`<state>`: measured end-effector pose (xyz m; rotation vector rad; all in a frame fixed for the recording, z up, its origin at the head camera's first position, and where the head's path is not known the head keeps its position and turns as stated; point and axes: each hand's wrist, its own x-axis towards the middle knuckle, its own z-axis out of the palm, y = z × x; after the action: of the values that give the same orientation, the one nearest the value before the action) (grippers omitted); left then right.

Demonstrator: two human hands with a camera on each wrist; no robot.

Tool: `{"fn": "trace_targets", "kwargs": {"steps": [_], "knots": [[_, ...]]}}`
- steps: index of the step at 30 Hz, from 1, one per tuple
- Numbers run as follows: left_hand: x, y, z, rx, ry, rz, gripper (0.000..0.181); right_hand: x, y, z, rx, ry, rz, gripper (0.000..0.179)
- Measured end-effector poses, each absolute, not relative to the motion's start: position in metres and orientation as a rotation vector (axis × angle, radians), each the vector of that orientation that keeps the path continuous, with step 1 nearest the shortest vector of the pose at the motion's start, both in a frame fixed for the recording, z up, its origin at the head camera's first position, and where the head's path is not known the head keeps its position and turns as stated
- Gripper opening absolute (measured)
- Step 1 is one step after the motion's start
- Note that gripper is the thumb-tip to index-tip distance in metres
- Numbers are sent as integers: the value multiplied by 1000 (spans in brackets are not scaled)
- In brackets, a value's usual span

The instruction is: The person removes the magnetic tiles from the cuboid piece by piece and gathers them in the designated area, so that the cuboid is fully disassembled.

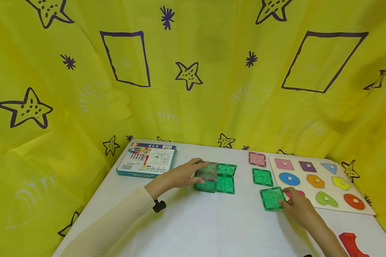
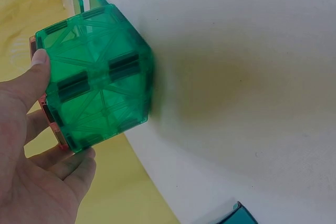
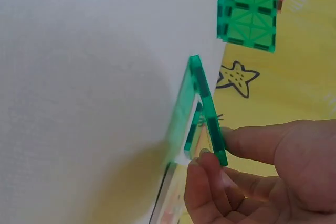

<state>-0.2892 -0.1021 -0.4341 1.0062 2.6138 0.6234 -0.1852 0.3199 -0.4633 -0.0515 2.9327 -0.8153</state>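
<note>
My left hand (image 1: 184,175) grips the left side of a small box-like build of magnetic tiles (image 1: 226,185), with the thumb and fingers at its edges. The build is mostly translucent green squares, plus a pink tile (image 1: 209,171) on the side by my fingers. In the left wrist view, two green squares (image 2: 105,98) of it lie side by side. My right hand (image 1: 299,208) pinches one loose green square magnetic tile (image 1: 271,198) by its right edge, between thumb and fingers. In the right wrist view this tile (image 3: 202,93) appears nearly edge-on, apart from the build.
Between the build and a wooden shape puzzle board (image 1: 310,194) lie a pink tile (image 1: 257,159) and another green tile (image 1: 262,177). A flat cardboard box (image 1: 148,162) sits at the back left. Near the front right is a red arch block (image 1: 349,240). Yellow cloth (image 1: 193,107) hangs behind.
</note>
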Motion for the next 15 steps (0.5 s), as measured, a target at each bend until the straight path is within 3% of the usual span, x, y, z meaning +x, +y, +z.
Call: {"fn": "trace_targets", "kwargs": {"steps": [15], "knots": [[-287, -103, -434, 997, 2619, 622, 76, -190, 306, -476, -58, 2906, -735, 47]]}}
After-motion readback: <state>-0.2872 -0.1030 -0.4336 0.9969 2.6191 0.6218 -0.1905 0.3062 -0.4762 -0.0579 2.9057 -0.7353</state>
